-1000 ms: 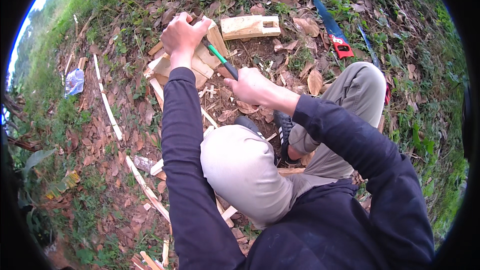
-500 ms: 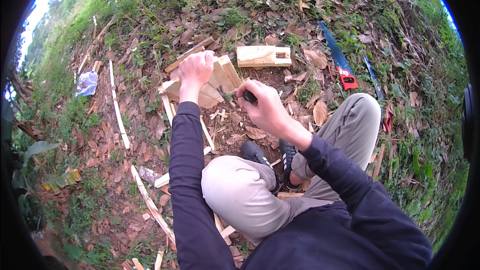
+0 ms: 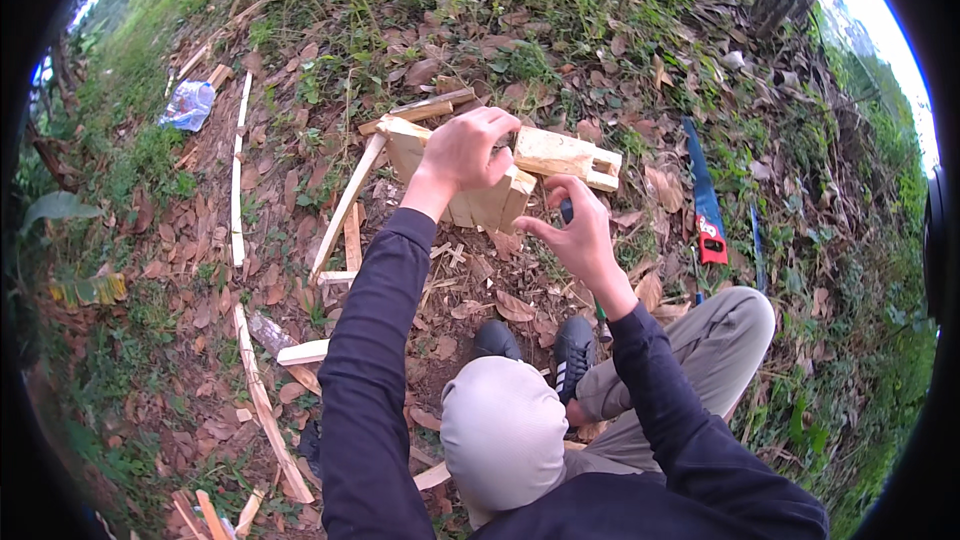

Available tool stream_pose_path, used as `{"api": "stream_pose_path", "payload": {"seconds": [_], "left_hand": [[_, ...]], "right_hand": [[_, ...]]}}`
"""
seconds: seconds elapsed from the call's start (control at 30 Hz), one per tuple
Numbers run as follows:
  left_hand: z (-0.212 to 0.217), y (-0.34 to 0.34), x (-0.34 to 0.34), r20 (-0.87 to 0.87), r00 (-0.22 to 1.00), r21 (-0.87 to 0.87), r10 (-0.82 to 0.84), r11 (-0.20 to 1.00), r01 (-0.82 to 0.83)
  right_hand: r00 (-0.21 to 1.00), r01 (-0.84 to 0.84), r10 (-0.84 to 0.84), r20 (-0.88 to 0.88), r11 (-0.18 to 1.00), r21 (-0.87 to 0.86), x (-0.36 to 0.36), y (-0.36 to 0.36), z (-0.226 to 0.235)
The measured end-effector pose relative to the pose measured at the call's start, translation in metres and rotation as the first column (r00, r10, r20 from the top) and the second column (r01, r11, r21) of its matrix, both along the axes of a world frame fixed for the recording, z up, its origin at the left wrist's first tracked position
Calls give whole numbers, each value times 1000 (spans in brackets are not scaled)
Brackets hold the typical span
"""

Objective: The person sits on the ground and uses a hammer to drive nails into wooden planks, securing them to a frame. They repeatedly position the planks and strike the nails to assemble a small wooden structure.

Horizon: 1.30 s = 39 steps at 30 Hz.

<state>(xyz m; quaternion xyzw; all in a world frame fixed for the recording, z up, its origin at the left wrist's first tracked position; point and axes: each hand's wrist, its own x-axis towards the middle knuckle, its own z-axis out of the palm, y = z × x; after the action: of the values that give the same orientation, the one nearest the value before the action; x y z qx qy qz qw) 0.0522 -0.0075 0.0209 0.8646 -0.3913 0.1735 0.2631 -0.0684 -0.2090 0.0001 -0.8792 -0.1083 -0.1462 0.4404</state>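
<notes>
In front of me a pale wooden piece of joined boards (image 3: 478,206) stands tilted on the leafy ground. My left hand (image 3: 462,155) is closed over its upper edge. Its fingers are curled, and what they grip, if anything, is hidden. To the right of the piece, my right hand (image 3: 582,240) has its thumb stretched away from the forefinger. A dark handle (image 3: 567,211) shows inside its bent fingers, and the rest of that tool is hidden. Just behind both hands lies a wooden block with a notched end (image 3: 556,152).
At the right lie a red-handled handsaw (image 3: 705,200) and a second blue blade (image 3: 758,245). A green handle (image 3: 602,322) is beside my shoe (image 3: 574,352). Long wood strips (image 3: 238,180) and a clear plastic bag (image 3: 188,105) lie at the left. Wood chips litter the ground.
The view has shifted. My right hand has drawn away from the face of the wooden piece and its thumb has spread. My left hand has moved towards the piece's right edge.
</notes>
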Motion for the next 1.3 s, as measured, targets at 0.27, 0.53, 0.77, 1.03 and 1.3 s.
{"api": "stream_pose_path", "payload": {"seconds": [0.27,0.53,0.77,1.03,1.3], "left_hand": [[9,9,-15,432,883,-214,180,972,-93],[-169,-30,-180,-716,525,-533,461,126,-837],[-143,-18,-191,-308,49,-96,-950,-20,-995],[-191,-37,-181,-161,471,-352,-867,-396,-848],[-193,-57,-180,-350,489,-263,-799,-417,-870]], "right_hand": [[997,22,-25,-66,999,-48,29,35,-18],[984,75,-76,-159,997,-13,-12,85,-3],[976,133,-135,-173,991,-25,-39,95,-22],[974,153,-167,-154,983,-98,-66,88,-34],[957,228,-207,-202,969,91,-73,52,-48]]}}
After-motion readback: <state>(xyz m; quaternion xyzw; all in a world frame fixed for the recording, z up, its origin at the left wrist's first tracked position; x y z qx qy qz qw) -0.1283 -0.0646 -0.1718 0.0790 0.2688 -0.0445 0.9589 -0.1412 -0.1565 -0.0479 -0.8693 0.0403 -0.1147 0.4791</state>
